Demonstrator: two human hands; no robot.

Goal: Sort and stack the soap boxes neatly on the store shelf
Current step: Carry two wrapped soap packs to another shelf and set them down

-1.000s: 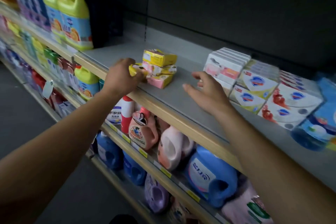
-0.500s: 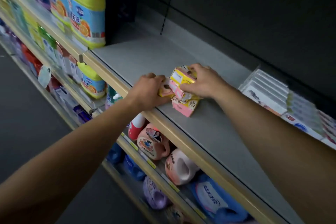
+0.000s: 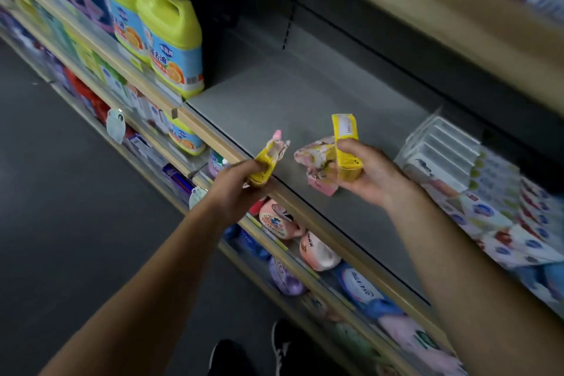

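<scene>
The grey shelf (image 3: pixel 305 107) runs across the middle of the view with a broad bare stretch between the yellow detergent jugs (image 3: pixel 171 40) at its left end and the packed rows of white soap packs (image 3: pixel 442 149) on the right, and that bare stretch looks like the sensible place to build the stack. Both hands hover above the shelf's front edge, each with loose soap boxes lifted clear of the surface. The right hand (image 3: pixel 369 174) has its grip closed around a yellow box (image 3: pixel 346 143), which stands upright on end, with a pink box (image 3: pixel 317 162) pinched alongside it under the fingers; the pink one looks crumpled, its flaps splayed. The left hand (image 3: pixel 241 180) has its grip closed on a smaller bundle (image 3: pixel 268 159), yellow at the palm with a pink torn-looking end poking up; whether that is one box or two is hard to tell through the blur. To do this step well, I would judge it best to set one hand's load down flat first, freeing fingers to press the bent flaps shut, then sort by colour, yellow with yellow and pink with pink, long faces down and edges squared to the shelf lip. Creased cartons will likely sit unevenly, so the flattest should go at the bottom.
</scene>
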